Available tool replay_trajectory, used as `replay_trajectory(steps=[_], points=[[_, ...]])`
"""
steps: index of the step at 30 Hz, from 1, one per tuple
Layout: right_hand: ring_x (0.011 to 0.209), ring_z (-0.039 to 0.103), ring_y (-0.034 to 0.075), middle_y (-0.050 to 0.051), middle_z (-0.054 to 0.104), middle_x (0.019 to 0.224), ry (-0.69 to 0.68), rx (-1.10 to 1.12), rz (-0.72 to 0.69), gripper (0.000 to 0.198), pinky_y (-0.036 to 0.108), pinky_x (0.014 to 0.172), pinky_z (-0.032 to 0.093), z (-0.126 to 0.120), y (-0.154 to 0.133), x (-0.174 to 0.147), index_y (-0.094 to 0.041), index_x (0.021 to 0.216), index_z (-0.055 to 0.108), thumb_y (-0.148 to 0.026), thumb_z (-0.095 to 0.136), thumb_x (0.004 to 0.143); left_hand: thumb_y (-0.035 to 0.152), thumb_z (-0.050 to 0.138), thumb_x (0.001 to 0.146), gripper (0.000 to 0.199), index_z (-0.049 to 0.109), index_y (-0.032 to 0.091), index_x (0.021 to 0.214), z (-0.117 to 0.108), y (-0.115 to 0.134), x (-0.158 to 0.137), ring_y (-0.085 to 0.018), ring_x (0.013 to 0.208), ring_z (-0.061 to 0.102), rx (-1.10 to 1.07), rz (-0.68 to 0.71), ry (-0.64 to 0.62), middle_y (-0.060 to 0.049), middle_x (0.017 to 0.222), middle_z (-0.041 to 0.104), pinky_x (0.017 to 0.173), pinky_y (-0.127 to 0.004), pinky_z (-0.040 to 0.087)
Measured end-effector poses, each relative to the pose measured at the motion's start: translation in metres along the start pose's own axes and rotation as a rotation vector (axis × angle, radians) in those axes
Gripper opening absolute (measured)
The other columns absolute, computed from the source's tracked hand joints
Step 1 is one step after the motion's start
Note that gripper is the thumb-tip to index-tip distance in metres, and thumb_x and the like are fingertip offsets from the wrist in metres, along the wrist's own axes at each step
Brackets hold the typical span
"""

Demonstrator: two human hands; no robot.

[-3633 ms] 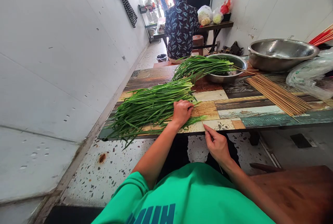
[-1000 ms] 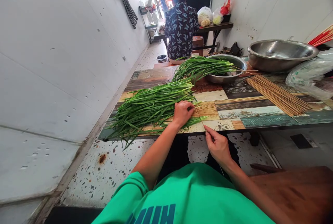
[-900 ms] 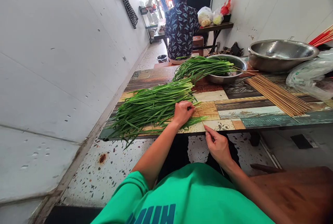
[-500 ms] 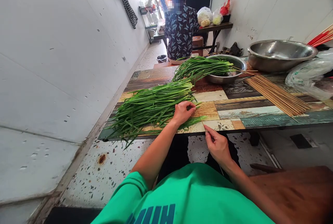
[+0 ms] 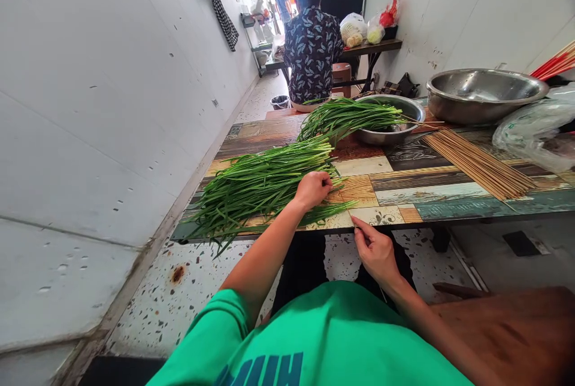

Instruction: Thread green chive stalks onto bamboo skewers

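Observation:
A pile of long green garlic chives (image 5: 256,182) lies on the table with its pale stem ends to the right. My left hand (image 5: 313,190) is closed at those stem ends, its fingers curled round some chives and partly hidden by the hand itself. A thin bamboo skewer runs through my right hand (image 5: 376,249), pinched between thumb and fingers at the table's front edge. Its tip points up toward a small separate bunch of chives (image 5: 332,211) lying near the edge.
More chives (image 5: 348,115) rest across a steel bowl (image 5: 390,134). Bamboo skewers (image 5: 483,161) lie in a fan on the patterned table (image 5: 444,185). A large steel basin (image 5: 487,111) and a plastic bag (image 5: 532,134) stand at right. Another person (image 5: 312,51) sits beyond the table, back turned.
My left hand has shifted slightly left along the stem ends, and its fingers have curled in more. My right hand and the skewer have stayed in place.

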State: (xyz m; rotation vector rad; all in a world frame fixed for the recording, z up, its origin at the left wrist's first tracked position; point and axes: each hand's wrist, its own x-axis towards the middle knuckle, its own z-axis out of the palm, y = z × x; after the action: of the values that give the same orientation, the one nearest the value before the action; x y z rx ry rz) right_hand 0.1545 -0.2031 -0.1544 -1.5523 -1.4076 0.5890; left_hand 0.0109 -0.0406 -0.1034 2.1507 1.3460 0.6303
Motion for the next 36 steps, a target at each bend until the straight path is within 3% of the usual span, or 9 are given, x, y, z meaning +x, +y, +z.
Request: replay_trajectory(steps=[11,17,20,24,27,30,31,33,36], points=[[0.06,0.066,0.018,0.009,0.075,0.082,0.005,0.024,0.016,0.041,0.028,0.059,0.054,0.001,0.005,0.0,-0.01,0.113,0.071,-0.03,0.047,0.087,0.015,0.061,0.068,0.003,0.064,0.015,0.067,-0.004,-0.004,0.007,-0.01,0.054,0.056,-0.202,-0.168,-0.124,0.002,0.054,0.061,0.053,-0.02,0.038],[0.056,0.065,0.017,0.008,0.075,0.079,0.002,0.018,0.005,0.041,0.028,0.058,0.054,0.001,0.005,-0.001,-0.01,0.114,0.07,-0.031,0.047,0.087,0.015,0.052,0.079,0.005,0.055,0.016,0.075,-0.004,0.001,0.004,-0.007,0.046,0.058,-0.366,-0.152,-0.018,0.001,0.07,0.066,0.048,-0.018,0.038],[0.056,0.065,0.016,0.008,0.075,0.079,0.002,0.018,0.012,0.041,0.028,0.059,0.054,0.001,0.005,-0.001,-0.01,0.114,0.07,-0.03,0.047,0.087,0.022,0.048,0.086,0.013,0.058,0.017,0.078,-0.007,0.007,0.002,-0.007,0.046,0.054,-0.266,-0.066,0.082,0.002,0.069,0.065,0.05,-0.02,0.039],[0.059,0.066,0.017,0.008,0.075,0.08,0.007,0.024,0.011,0.04,0.028,0.059,0.054,0.002,0.006,-0.001,-0.011,0.113,0.07,-0.03,0.047,0.087,0.026,0.048,0.089,0.024,0.064,0.016,0.074,-0.011,0.024,0.005,-0.014,0.068,0.06,0.001,0.074,0.222,-0.004,0.072,0.067,0.071,-0.026,0.046],[0.058,0.066,0.016,0.008,0.076,0.085,0.014,0.029,0.006,0.039,0.027,0.058,0.054,0.002,0.007,-0.001,-0.012,0.112,0.071,-0.029,0.047,0.087,0.016,0.051,0.085,0.027,0.067,0.018,0.106,-0.01,0.04,0.012,-0.017,0.093,0.062,0.031,0.297,0.111,-0.007,0.108,0.069,0.087,-0.029,0.046],[0.056,0.065,0.015,0.008,0.076,0.085,0.02,0.027,0.0,0.038,0.026,0.056,0.053,0.003,0.007,-0.001,-0.013,0.111,0.071,-0.029,0.047,0.086,0.009,0.056,0.079,0.062,0.047,0.025,0.138,-0.01,0.052,0.019,-0.018,0.11,0.058,0.04,0.44,-0.023,-0.006,0.138,0.054,0.094,-0.028,0.045],[0.056,0.064,0.015,0.008,0.076,0.083,0.021,0.024,-0.002,0.038,0.026,0.055,0.052,0.002,0.007,-0.001,-0.013,0.111,0.071,-0.029,0.047,0.086,0.009,0.057,0.08,0.064,0.044,0.025,0.141,-0.011,0.054,0.02,-0.019,0.111,0.058,0.065,0.424,-0.029,-0.006,0.138,0.054,0.094,-0.028,0.044],[0.051,0.061,0.014,0.007,0.075,0.079,0.021,0.018,-0.002,0.038,0.025,0.053,0.051,0.002,0.006,-0.001,-0.014,0.111,0.071,-0.029,0.047,0.086,0.013,0.054,0.084,0.052,0.052,0.023,0.135,-0.014,0.055,0.019,-0.02,0.108,0.06,0.137,0.326,0.0,-0.006,0.127,0.063,0.094,-0.03,0.044],[0.046,0.058,0.013,0.006,0.074,0.075,0.016,0.015,0.005,0.038,0.025,0.05,0.049,0.001,0.005,-0.002,-0.014,0.112,0.071,-0.029,0.047,0.087,0.021,0.05,0.09,0.027,0.071,0.02,0.107,-0.021,0.045,0.01,-0.021,0.1,0.063,0.232,0.192,0.055,-0.007,0.107,0.072,0.091,-0.031,0.044]])
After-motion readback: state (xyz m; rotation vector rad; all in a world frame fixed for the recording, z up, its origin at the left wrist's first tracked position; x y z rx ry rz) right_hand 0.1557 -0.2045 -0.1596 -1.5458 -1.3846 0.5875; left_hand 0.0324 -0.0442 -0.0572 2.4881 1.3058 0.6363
